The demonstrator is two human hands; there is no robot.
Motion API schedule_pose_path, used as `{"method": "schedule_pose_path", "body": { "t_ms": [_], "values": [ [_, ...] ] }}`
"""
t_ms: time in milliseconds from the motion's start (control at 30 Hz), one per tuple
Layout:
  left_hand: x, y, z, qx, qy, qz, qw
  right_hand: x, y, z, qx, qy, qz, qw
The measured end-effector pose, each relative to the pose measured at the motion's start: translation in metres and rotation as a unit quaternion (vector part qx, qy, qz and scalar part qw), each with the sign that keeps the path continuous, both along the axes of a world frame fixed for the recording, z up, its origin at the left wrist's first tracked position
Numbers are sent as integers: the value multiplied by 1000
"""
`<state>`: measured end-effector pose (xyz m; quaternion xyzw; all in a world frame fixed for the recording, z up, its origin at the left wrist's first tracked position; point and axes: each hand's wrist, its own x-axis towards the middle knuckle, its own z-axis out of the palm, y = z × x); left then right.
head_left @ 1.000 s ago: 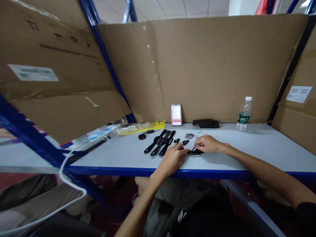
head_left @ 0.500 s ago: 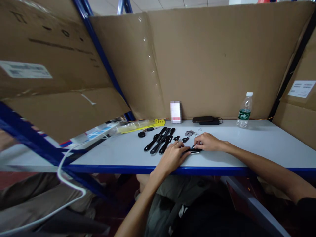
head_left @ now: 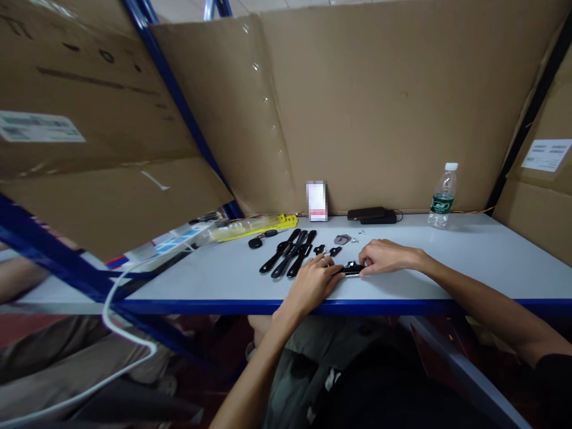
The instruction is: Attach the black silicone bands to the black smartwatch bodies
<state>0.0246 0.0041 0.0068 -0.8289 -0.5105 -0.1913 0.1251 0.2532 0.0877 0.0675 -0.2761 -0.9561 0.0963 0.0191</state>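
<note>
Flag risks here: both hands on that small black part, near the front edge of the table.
1. The small black part is pinched between left hand and right hand near the table's blue front edge; a slip could drop it.
2. Tiny loose pieces lie just behind the fingers; a knuckle could scatter them.

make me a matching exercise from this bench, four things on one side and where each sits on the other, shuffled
Things:
1. water bottle
2. black straps
3. small black part
4. yellow strip

Places:
A. between the fingertips of the left hand and right hand
B. far right of the table, by the cardboard wall
C. far left, along the back edge
D. laid side by side, just beyond the left hand

Pairs: 1-B, 2-D, 3-A, 4-C
</note>
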Motion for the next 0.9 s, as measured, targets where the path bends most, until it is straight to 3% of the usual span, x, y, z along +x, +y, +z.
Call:
{"method": "schedule_pose_path", "body": {
  "t_ms": [200,533,900],
  "values": [
    [-2,2,-2,-9,-26,-12,1000,-3,-2,-7,38,-2,5,999],
    [-4,3,-6,-50,-21,-3,999,-2,6,-6,-10,-4,19,1000],
    [-5,2,-3,-70,-19,-14,997,-2,7,-9,6,5,58,998]
  ]
}}
